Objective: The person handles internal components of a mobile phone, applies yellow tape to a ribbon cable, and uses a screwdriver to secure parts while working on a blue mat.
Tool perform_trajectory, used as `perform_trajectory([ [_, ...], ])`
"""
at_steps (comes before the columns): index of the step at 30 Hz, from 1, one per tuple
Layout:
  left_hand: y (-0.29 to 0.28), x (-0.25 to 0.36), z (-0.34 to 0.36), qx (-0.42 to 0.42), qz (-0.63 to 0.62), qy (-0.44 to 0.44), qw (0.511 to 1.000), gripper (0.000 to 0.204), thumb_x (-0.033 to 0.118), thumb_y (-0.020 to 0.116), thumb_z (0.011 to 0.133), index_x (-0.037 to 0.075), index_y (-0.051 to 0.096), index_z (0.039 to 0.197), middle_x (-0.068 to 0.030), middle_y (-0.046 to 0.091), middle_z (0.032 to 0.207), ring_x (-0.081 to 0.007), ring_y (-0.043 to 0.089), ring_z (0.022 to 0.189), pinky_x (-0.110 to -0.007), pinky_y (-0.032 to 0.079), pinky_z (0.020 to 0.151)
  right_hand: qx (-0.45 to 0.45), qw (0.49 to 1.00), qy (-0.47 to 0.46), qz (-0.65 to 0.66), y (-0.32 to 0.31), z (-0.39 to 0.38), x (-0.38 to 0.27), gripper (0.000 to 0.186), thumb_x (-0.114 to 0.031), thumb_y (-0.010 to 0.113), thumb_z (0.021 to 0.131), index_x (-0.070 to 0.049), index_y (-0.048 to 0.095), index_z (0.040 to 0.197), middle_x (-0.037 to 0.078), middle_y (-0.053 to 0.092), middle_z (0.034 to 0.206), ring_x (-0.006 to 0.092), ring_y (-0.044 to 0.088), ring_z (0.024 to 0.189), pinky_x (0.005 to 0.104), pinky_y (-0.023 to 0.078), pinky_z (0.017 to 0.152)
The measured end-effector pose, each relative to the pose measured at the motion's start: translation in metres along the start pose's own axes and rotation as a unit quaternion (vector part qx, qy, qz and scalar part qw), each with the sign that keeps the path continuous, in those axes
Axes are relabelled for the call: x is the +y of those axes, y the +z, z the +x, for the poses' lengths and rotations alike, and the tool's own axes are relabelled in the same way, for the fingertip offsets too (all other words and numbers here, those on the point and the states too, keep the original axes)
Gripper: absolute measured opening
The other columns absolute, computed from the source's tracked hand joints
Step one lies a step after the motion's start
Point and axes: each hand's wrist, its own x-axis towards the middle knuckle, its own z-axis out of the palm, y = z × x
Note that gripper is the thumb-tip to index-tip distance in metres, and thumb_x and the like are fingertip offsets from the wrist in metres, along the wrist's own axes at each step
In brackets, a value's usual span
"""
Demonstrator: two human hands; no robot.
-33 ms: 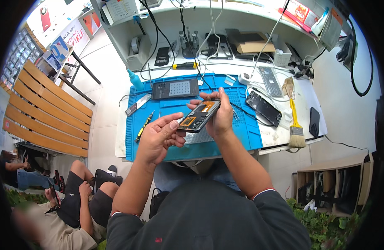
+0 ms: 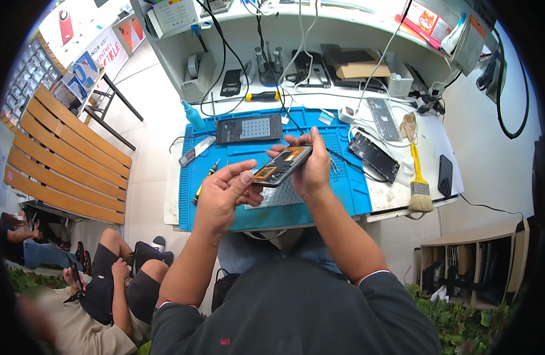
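Observation:
An opened phone (image 2: 284, 165) with black and orange inner parts is held tilted above the blue work mat (image 2: 213, 204). My right hand (image 2: 312, 168) wraps around its far right end, thumb along the edge and fingers behind. At the near left corner, my left hand (image 2: 228, 189) has the thumb and curled fingers closed around the edge. Below the phone lies a clear bubbled sheet (image 2: 273, 196), partly hidden. A dark flat panel with a light grid (image 2: 253, 128) lies on the mat beyond my hands. Left of my left hand is a yellow-and-black screwdriver (image 2: 205, 184).
Right of the mat are a dismantled phone (image 2: 373, 157), a yellow-handled brush (image 2: 420, 186) and a black phone (image 2: 446, 176). A blue bottle (image 2: 192, 115) stands at the mat's far left corner. Cables (image 2: 299, 53) hang over the bench. A seated person (image 2: 121, 284) is at lower left.
The opened phone has tipped slightly, so its inner face looks narrower. Both hands keep nearly the same place and hold.

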Motion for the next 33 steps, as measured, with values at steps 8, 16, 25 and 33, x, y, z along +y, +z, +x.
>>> perform_trajectory([
  [8,0.016,0.000,0.000,0.112,0.456,0.465,0.751,0.043,-0.004,0.098,0.079,0.005,0.087,0.119,-0.0092,0.078,0.108,-0.0227,0.075,0.096,-0.034,0.062,0.081,0.084,0.995,-0.015,-0.046,0.001,0.006,0.007,0.051,-0.056,0.052,0.118,-0.006,0.047,0.113,0.016,0.063,0.109,0.0341,0.078,0.085,0.0662,0.071,0.089],
  [16,0.012,-0.002,-0.001,0.130,0.500,0.497,0.697,0.033,-0.007,0.094,0.083,0.002,0.085,0.113,-0.0122,0.081,0.103,-0.0256,0.078,0.085,-0.036,0.063,0.079,0.092,0.985,-0.038,-0.140,0.006,0.001,0.005,0.058,-0.064,0.057,0.115,-0.006,0.047,0.118,0.011,0.056,0.112,0.0220,0.072,0.089,0.0581,0.072,0.088],
  [25,0.008,-0.001,0.002,0.140,0.495,0.441,0.735,0.025,-0.005,0.094,0.085,-0.001,0.083,0.107,-0.0129,0.080,0.103,-0.0207,0.077,0.082,-0.032,0.062,0.074,0.022,0.973,-0.094,-0.207,0.010,-0.009,0.000,0.043,-0.050,0.069,0.114,-0.012,0.050,0.123,0.001,0.058,0.110,0.0140,0.066,0.098,0.0425,0.067,0.087],
  [33,0.010,0.003,0.005,0.155,0.528,0.409,0.728,0.022,-0.004,0.092,0.086,0.002,0.084,0.105,-0.0119,0.078,0.099,-0.0253,0.076,0.085,-0.035,0.060,0.072,0.018,0.939,-0.166,-0.300,0.000,-0.012,0.007,0.053,-0.049,0.080,0.108,-0.005,0.056,0.123,0.004,0.050,0.112,0.0116,0.051,0.096,0.0286,0.050,0.085],
])
